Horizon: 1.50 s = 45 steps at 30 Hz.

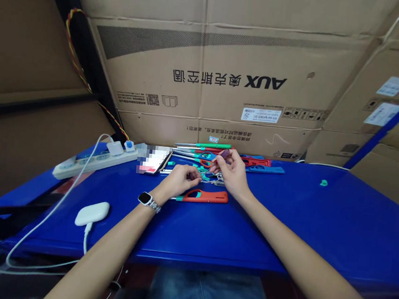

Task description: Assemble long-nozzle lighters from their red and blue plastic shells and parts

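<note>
My left hand [183, 179], a watch on its wrist, is closed with its fingertips pinched together over small metal and teal parts. Whatever it grips is too small to make out. Thumb and fingers of my right hand [233, 174] hold a small dark purple see-through piece [225, 154]. Thin whitish wire and small silver parts [219, 183] lie between and under the hands. Just nearer to me lies an orange stick lighter [212, 197] with a teal collar. Behind the hands are several more stick lighters, among them a green one [217, 146] and a blue one [266, 169].
A phone [156, 159] rests left of the parts, near a white power strip [95, 162]. A white earbud case [92, 214] with a cable lies on the blue table [305, 225]. A teal scrap [324, 182] is at right. Cardboard [223, 53] walls the back.
</note>
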### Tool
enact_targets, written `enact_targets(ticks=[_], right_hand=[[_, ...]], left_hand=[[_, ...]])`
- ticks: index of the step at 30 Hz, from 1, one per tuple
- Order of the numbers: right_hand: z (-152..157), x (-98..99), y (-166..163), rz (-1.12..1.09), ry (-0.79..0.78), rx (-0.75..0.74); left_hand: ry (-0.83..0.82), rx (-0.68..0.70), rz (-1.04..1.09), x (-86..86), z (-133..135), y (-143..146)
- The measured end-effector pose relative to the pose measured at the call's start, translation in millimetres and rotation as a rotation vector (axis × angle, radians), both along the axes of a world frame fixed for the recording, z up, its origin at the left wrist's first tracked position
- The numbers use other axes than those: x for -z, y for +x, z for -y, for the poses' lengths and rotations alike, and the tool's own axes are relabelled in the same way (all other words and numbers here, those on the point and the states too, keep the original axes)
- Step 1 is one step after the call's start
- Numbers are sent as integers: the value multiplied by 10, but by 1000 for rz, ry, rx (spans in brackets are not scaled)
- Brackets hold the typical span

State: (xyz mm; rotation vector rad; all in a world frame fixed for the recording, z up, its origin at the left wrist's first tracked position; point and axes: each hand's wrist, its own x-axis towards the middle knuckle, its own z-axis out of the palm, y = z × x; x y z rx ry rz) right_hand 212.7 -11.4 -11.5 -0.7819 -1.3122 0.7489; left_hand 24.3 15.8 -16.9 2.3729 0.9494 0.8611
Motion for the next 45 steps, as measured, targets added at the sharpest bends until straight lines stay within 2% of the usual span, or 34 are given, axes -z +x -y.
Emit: enact_targets(ticks=[7, 13, 17, 20, 24, 31, 45], right_hand=[[75, -40, 37, 173, -38, -32], [173, -106, 40, 278, 31, 44], [231, -129, 150, 325, 52, 92], [251, -100, 254, 301, 44, 117], [250, -26, 289, 264, 40, 125], [277, 18, 204, 297, 60, 125], [295, -9, 200, 392, 25, 87]], left_hand=[[97, -46, -66, 23, 57, 56], [64, 41, -63, 43, 190, 199], [54, 85, -37, 94, 283, 307], [65, 137, -102, 116, 319, 352], [-12, 147, -175, 112, 268, 313], [-78, 165, -153, 115, 167, 221], [-55, 182, -151, 117, 179, 222]])
